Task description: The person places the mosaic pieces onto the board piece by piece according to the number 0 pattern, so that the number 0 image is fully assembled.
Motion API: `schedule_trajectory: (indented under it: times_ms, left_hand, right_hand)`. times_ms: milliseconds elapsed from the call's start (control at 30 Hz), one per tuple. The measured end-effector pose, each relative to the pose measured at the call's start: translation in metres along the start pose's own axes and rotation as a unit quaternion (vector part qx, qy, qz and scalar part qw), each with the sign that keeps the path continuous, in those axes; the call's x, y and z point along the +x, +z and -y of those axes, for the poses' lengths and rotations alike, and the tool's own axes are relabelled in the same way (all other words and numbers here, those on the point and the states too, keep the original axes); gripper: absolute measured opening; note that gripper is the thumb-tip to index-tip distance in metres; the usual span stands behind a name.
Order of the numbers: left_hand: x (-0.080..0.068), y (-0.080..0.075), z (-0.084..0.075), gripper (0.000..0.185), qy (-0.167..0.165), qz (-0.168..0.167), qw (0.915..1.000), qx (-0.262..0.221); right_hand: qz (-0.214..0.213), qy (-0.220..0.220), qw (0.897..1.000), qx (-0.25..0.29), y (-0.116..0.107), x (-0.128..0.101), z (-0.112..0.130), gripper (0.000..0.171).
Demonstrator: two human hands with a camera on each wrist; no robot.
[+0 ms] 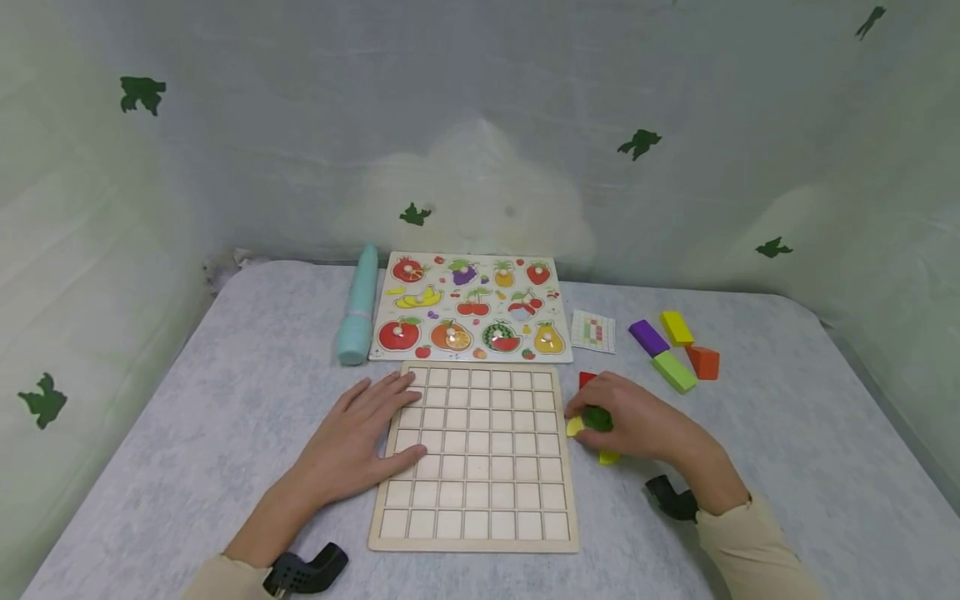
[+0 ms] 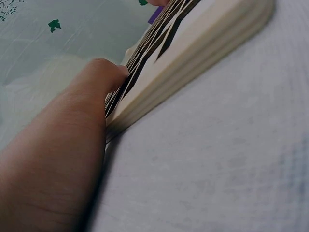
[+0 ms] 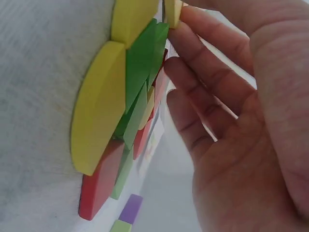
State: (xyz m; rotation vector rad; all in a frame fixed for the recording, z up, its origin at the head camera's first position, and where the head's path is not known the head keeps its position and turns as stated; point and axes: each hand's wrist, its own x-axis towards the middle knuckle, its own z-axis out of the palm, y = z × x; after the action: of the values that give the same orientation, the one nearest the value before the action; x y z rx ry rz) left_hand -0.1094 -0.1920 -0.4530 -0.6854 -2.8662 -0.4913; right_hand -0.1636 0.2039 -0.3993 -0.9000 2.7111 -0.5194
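Observation:
A pale wooden grid board [image 1: 474,500] lies flat in front of me. My left hand [image 1: 367,433] rests flat on its left side with the fingers spread, and in the left wrist view a finger [image 2: 99,79] lies on the board's edge [image 2: 203,53]. My right hand [image 1: 611,417] hovers over a small pile of flat coloured pieces just right of the board. A green piece [image 1: 597,419] and yellow piece [image 1: 575,427] show beneath it. In the right wrist view its loosely bent fingers [image 3: 193,72] touch the stacked yellow half-round [image 3: 96,106], green [image 3: 142,63] and red [image 3: 99,186] pieces, which lie on the cloth.
Behind the grid lies a fruit peg puzzle [image 1: 472,307] with a teal tube [image 1: 358,304] at its left. A small card [image 1: 593,331] and purple [image 1: 648,337], yellow [image 1: 677,327], green [image 1: 673,371] and orange [image 1: 703,362] blocks sit far right. Grey cloth covers the table; curtain walls surround it.

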Motion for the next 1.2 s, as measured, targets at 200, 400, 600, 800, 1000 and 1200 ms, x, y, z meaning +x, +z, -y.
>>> schedule_trajectory:
  times_ms: [200, 400, 600, 800, 1000, 1200]
  left_hand:
    - [0.000, -0.001, 0.000, 0.077, -0.001, 0.003, 1.0000, -0.002]
    - [0.001, -0.001, -0.001, 0.079, 0.001, 0.008, 1.0000, 0.003]
    - [0.000, -0.001, -0.001, 0.079, 0.005, 0.016, 0.9998, 0.012]
    - [-0.002, 0.000, 0.000, 0.076, 0.020, 0.026, 0.9993, 0.016]
    - [-0.003, -0.001, -0.002, 0.073, 0.043, 0.030, 0.9985, 0.015]
    - [-0.002, -0.001, -0.003, 0.070, 0.046, 0.021, 0.9985, 0.023]
  right_hand:
    - [-0.040, -0.026, 0.999, -0.007, -0.004, 0.005, 0.005, 0.017]
    - [-0.058, -0.056, 0.997, -0.005, -0.002, 0.025, 0.021, 0.020]
    - [-0.071, -0.059, 0.996, 0.007, 0.005, 0.051, 0.041, 0.021]
    - [-0.061, -0.048, 0.997, 0.026, 0.017, 0.073, 0.065, 0.022]
    - [-0.048, -0.048, 0.997, 0.023, 0.027, 0.089, 0.085, 0.025]
    - [-0.043, -0.050, 0.998, 0.006, 0.031, 0.098, 0.091, 0.025]
